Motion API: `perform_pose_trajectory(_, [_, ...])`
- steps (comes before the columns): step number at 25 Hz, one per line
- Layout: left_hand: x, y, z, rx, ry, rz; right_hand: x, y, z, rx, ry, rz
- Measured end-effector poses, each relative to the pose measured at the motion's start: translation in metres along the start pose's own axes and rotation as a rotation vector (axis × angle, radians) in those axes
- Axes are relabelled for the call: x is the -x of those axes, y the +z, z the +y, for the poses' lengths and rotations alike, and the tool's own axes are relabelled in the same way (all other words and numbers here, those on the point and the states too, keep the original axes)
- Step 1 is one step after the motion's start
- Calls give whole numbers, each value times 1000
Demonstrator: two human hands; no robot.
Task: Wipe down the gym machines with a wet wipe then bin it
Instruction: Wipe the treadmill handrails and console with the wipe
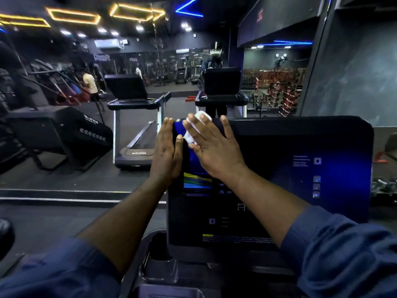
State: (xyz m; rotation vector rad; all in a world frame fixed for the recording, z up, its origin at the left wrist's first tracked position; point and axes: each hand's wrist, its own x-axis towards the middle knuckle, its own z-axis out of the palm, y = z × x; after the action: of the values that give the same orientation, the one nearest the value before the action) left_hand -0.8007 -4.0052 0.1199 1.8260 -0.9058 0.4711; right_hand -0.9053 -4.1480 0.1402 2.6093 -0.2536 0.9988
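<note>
Off to the left stands a second treadmill (137,117), seemingly in a mirror wall, though I cannot be sure where glass ends and room begins; the far machines dissolve into dark blur.

The left hand (166,151) lies along the left edge of the console (290,168), fingers straight and close together, thumb resting on the front face. It holds nothing. I judge it is there to steady the panel against the push of the other hand.

The wet wipe (200,116) sits at the console's top left corner, bunched and pressed to the glass. Only white scraps of it show between the fingers, so I cannot tell its full size or how it is folded.

The right hand (211,151) is spread wide over it, fingers straight and splayed, palm flat, pushing the wipe on the surface rather than pinching it. That suits broad strokes.

The screen's small print and icons further right are too dim to read. No bin is in sight.
</note>
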Motion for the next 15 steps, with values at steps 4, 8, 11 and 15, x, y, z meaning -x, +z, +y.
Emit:
perform_pose_trajectory(4, [-36,5,20,-492,216,-36,32,-7,53,-40,123,-7])
perform_pose_trajectory(8, [-50,35,64,-709,381,-187,70,-22,121,-35,290,-65])
perform_pose_trajectory(11, [-49,63,96,-732,426,-254,103,-30,177,-24,415,-75])
perform_pose_trajectory(15, [-46,100,139,-726,446,-355,136,-35,227,-48,718,-38])
